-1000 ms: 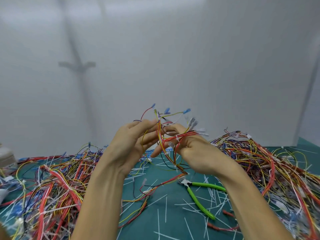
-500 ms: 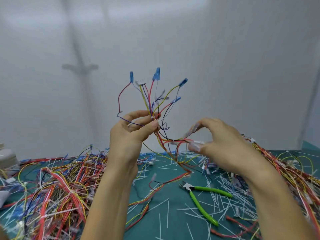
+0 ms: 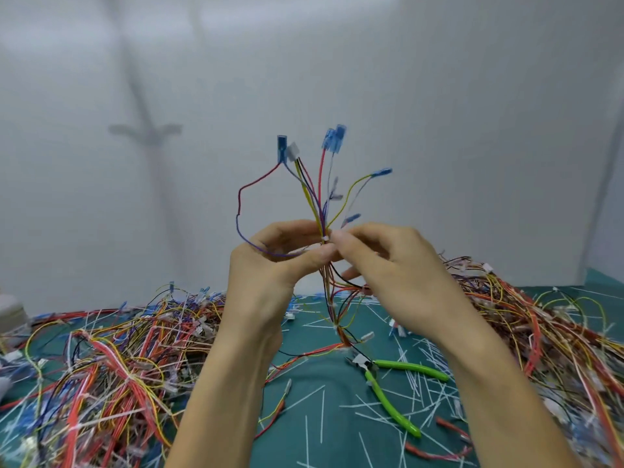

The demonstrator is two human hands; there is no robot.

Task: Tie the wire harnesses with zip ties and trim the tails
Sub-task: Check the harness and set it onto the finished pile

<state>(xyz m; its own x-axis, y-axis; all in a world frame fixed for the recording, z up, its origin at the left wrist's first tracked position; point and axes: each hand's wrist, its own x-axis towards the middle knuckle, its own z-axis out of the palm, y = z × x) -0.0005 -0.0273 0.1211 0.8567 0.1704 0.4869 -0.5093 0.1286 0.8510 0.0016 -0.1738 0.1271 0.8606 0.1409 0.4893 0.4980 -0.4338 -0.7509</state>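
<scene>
This wire harness (image 3: 322, 211), held up above the green cutters (image 3: 388, 386), is light and floppy, so hold it right at the white zip tie (image 3: 325, 238). The left hand (image 3: 266, 265) has its grip pinched on the bundle there. The right hand (image 3: 388, 265) pinches the tie, probably its tail.

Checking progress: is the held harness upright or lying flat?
Upright: left hand and right hand pinch the harness mid-length; connectors point up.
</scene>
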